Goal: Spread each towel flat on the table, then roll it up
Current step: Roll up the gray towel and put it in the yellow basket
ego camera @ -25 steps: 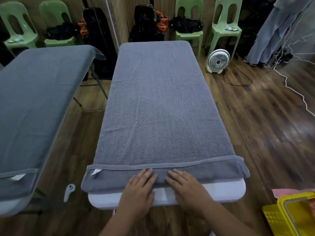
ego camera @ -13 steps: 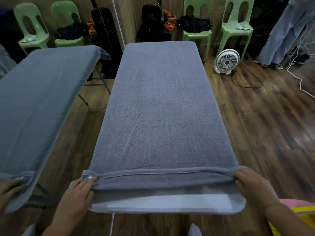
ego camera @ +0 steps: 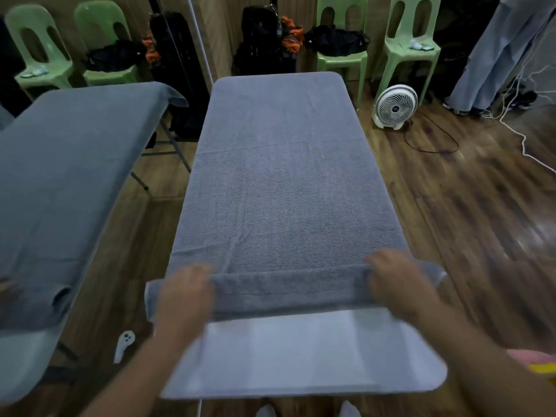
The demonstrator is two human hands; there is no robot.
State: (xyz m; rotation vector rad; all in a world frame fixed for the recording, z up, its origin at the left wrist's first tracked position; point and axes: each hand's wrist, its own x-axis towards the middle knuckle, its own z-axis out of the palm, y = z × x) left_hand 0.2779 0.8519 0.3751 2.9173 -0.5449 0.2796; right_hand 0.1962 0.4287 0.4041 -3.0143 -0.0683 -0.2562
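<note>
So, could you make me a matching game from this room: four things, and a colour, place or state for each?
1 towel
2 fan
3 chair
4 left hand

A green, by the far wall
B gripping the roll
C white, on the floor
D grey, near end rolled

Pairs: 1-D, 2-C, 3-A, 4-B

Towel (ego camera: 282, 182): on your table (ego camera: 301, 356), near end rolled.
Second table (ego camera: 60, 176): to your left.
Fan (ego camera: 394, 106): far right, on floor (ego camera: 466, 212).
</note>
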